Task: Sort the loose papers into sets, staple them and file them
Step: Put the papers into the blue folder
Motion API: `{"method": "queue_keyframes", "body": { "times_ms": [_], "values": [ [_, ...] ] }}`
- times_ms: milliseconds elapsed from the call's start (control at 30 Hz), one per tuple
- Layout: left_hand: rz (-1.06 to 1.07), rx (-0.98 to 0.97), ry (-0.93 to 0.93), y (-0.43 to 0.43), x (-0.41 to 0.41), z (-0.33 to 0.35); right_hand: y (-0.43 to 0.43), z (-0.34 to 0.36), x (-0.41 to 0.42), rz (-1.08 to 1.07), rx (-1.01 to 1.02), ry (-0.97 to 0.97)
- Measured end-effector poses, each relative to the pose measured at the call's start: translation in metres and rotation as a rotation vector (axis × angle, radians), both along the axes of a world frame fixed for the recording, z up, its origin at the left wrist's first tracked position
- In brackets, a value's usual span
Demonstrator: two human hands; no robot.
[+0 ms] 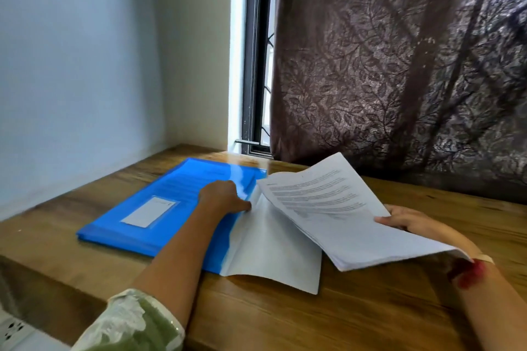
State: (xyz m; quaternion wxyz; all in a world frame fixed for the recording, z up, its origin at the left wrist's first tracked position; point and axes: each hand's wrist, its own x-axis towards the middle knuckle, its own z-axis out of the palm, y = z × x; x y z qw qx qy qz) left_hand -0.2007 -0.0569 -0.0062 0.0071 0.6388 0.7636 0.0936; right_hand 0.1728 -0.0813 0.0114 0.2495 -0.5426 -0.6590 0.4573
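Observation:
A blue plastic folder (159,202) with a white label lies flat on the wooden desk (285,319). My left hand (225,198) rests on its right side and pinches the edge of a blank white sheet (271,251) that sticks out of the folder. My right hand (405,219) grips a thick stack of printed papers (342,214) by its right edge. The stack is tilted up above the desk and overlaps the white sheet. No stapler is in view.
A pale wall runs along the desk's left side. A dark window frame (255,65) and a brown leaf-patterned curtain (399,65) stand right behind the desk. A white power strip (12,328) shows at the bottom left.

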Motion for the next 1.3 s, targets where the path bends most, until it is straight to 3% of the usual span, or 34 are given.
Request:
{"method": "queue_keyframes", "body": {
  "times_ms": [133,333,433,667,867,1300],
  "values": [
    [-0.03,0.051,-0.062,0.001,-0.009,0.007,0.0,-0.004,-0.001,0.144,-0.262,0.3],
    [-0.013,0.028,-0.52,0.0,-0.039,0.02,0.007,-0.009,-0.017,0.244,-0.319,0.35],
    [-0.031,-0.004,-0.616,-0.005,-0.042,0.022,0.017,-0.01,-0.032,0.224,-0.28,0.319],
    [-0.059,-0.003,-0.642,-0.01,-0.04,0.023,0.027,-0.005,-0.079,0.003,-0.065,0.04],
    [-0.078,0.034,-0.517,-0.015,-0.031,0.026,0.021,-0.002,-0.126,-0.209,-0.001,0.244],
    [-0.141,0.046,-0.41,-0.023,-0.016,0.036,0.003,-0.01,-0.183,-0.21,0.066,0.398]
  ]
}}
